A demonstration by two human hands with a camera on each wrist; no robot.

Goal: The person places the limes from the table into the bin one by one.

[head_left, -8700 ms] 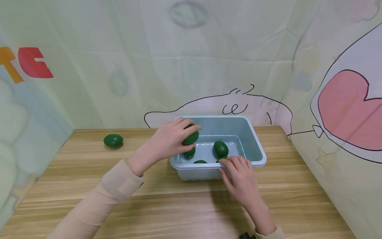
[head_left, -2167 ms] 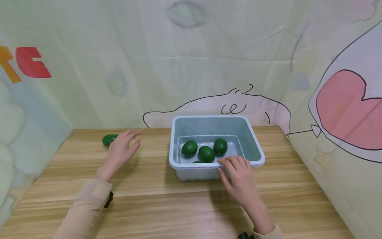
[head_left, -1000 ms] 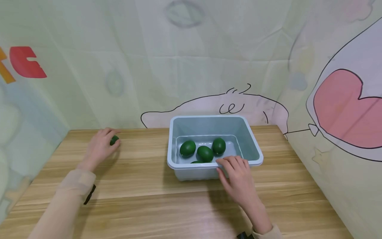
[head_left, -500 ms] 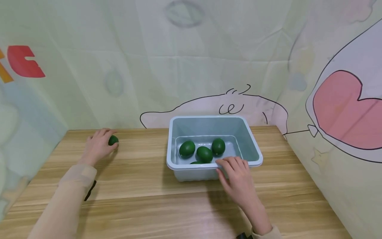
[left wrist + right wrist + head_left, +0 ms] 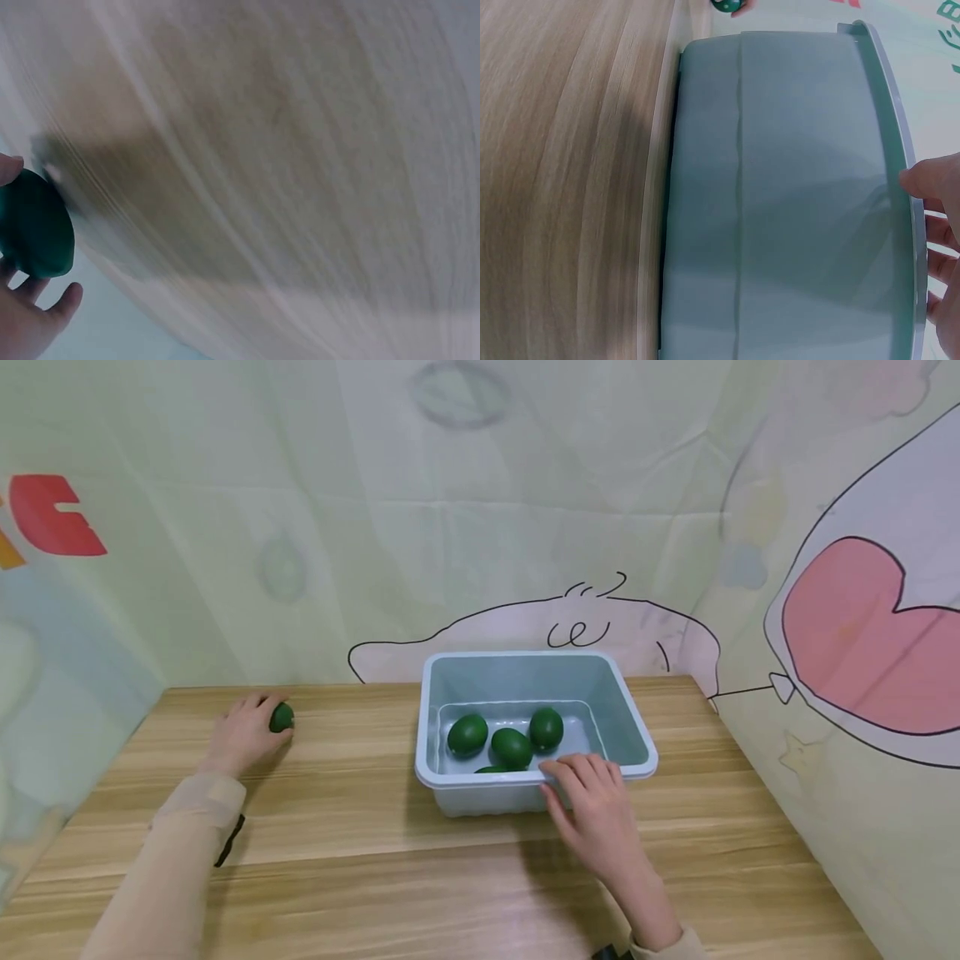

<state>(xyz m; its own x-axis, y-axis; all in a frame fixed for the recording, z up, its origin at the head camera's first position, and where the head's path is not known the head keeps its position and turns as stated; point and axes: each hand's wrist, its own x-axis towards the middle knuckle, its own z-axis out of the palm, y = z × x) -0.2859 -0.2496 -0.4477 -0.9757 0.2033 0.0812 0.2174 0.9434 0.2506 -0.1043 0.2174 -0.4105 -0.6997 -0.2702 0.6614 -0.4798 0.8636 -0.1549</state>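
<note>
At the left rear of the table my left hand [image 5: 244,732] holds a smooth dark green avocado [image 5: 282,717], fingers over its far side and thumb on the near side. The left wrist view has this avocado [image 5: 36,225] at its left edge, with fingertips [image 5: 66,301] around it. My right hand [image 5: 596,814] grips the near rim of a light blue plastic bin [image 5: 540,778], thumb outside and fingers over the top. That thumb [image 5: 924,178] lies against the bin's outer wall [image 5: 802,187] in the right wrist view. Several avocados [image 5: 512,748] lie inside, one mostly hidden behind the near rim.
The wood-grain table [image 5: 330,877] ends at a printed cloth backdrop [image 5: 360,527] behind and at both sides. Bare tabletop [image 5: 356,735] lies between the left hand and the bin, which stands right of centre near the rear edge.
Earlier my left hand held another avocado over the bin, then came back left. It has since taken hold of the avocado on the table. The right hand has stayed on the rim.
</note>
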